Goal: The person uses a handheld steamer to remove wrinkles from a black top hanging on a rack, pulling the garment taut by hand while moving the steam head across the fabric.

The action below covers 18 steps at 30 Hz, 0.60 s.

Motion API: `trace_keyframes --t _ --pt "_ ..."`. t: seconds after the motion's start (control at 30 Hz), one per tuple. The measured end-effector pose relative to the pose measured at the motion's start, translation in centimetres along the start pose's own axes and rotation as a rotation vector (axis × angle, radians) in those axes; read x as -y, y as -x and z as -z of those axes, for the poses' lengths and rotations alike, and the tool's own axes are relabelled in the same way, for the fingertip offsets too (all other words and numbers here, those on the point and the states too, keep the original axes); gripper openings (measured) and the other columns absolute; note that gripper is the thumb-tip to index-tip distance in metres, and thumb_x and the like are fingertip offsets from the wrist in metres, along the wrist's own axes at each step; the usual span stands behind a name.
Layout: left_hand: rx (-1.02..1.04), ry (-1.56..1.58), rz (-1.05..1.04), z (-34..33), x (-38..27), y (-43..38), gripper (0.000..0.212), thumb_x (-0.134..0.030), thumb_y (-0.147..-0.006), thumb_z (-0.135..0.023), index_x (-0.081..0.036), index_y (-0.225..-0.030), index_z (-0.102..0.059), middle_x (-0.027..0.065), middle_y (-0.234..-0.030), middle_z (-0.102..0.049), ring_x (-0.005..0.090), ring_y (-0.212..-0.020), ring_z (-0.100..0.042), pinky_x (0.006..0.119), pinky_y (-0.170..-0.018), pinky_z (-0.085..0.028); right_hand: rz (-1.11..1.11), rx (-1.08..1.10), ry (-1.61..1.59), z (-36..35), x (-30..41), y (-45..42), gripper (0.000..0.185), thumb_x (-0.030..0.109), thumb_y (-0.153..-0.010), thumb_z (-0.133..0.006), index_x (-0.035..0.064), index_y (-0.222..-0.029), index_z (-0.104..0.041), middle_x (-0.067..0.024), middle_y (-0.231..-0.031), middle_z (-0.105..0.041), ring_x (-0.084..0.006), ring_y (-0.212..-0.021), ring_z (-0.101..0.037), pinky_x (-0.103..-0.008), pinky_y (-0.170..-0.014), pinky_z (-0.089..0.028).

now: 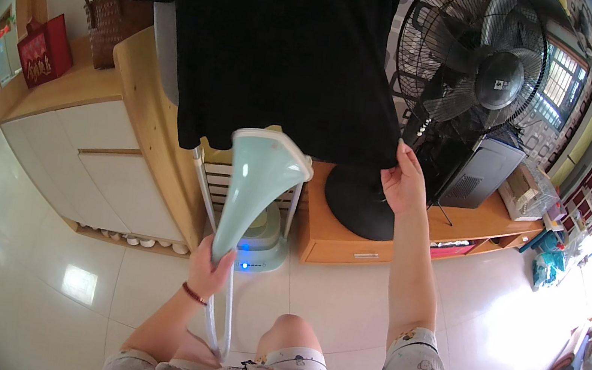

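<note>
My left hand [211, 272] grips the handle of a pale green garment steamer head [261, 171], whose wide white-rimmed end is up at the bottom hem of a black T-shirt [286, 53]. The shirt hangs in front of me, its top beyond the picture. With thumb and fingers, my right hand [404, 180] pinches the shirt's lower right corner and holds it out to the side. Behind the steamer head stands the steamer's base [263, 254] on the floor, with blue lights lit. A white hose [229, 312] loops down below my left hand.
A black standing fan [471, 68] rises at the right, its round base on a low wooden cabinet [346, 249]. A computer case [479, 171] stands beside it. On the left, a wood-topped white cabinet [126, 184] carries a red bag [45, 53] and a woven handbag [105, 27].
</note>
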<state>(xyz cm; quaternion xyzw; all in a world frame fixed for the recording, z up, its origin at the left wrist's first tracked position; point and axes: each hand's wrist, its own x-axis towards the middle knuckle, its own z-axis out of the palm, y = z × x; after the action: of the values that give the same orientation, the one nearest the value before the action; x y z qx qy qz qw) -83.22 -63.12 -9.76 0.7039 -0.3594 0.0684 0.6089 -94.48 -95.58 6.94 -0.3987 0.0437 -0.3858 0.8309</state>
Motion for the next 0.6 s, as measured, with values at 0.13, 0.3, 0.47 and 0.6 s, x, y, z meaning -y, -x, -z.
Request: trace_keyframes --t 0.13,0.3,0.47,0.6 --pt "-0.040 0.222 0.122 2.3 -1.8 3.0 0.033 -0.025 -0.080 -0.059 0.003 -0.093 -0.048 0.0071 -0.069 -0.054 0.0153 -0.059 -0.053 0.028 -0.054 -0.044 -0.026 0.009 0.022 0.1 -2.7 -2.7 0.006 0.015 -0.087 -0.053 0.0112 -0.082 -0.052 0.0021 -0.076 -0.058 -0.0078 -0.063 -0.057 -0.0198 -0.056 -0.050" --pt "-0.237 0.486 0.047 4.8 -3.6 3.2 0.042 -0.032 -0.082 -0.056 0.001 -0.102 -0.042 0.0092 -0.080 -0.052 0.0137 -0.065 -0.052 0.026 -0.058 -0.045 -0.073 0.065 0.041 0.1 -6.0 -6.2 0.007 0.014 -0.088 -0.051 0.0086 -0.085 -0.050 -0.0006 -0.077 -0.057 -0.0108 -0.066 -0.057 -0.0242 -0.063 -0.051" --pt "-0.320 0.366 -0.043 7.4 -5.3 1.7 0.039 -0.034 -0.086 -0.048 0.000 -0.104 -0.042 0.0083 -0.078 -0.052 0.0139 -0.064 -0.049 0.026 -0.056 -0.043 -0.129 0.019 -0.063 -1.5 -7.9 -7.0 0.007 0.014 -0.088 -0.051 0.0078 -0.086 -0.050 -0.0014 -0.076 -0.057 -0.0116 -0.065 -0.057 -0.0247 -0.064 -0.051" --pt "-0.338 0.397 -0.038 7.7 -7.1 0.3 0.032 -0.027 -0.088 -0.046 0.000 -0.105 -0.042 0.0083 -0.079 -0.052 0.0130 -0.066 -0.048 0.025 -0.056 -0.043 -0.155 0.133 -0.091 0.7 -9.1 -8.4 0.003 0.010 -0.087 -0.051 0.0080 -0.087 -0.050 -0.0020 -0.081 -0.057 -0.0124 -0.071 -0.058 -0.0261 -0.066 -0.052"
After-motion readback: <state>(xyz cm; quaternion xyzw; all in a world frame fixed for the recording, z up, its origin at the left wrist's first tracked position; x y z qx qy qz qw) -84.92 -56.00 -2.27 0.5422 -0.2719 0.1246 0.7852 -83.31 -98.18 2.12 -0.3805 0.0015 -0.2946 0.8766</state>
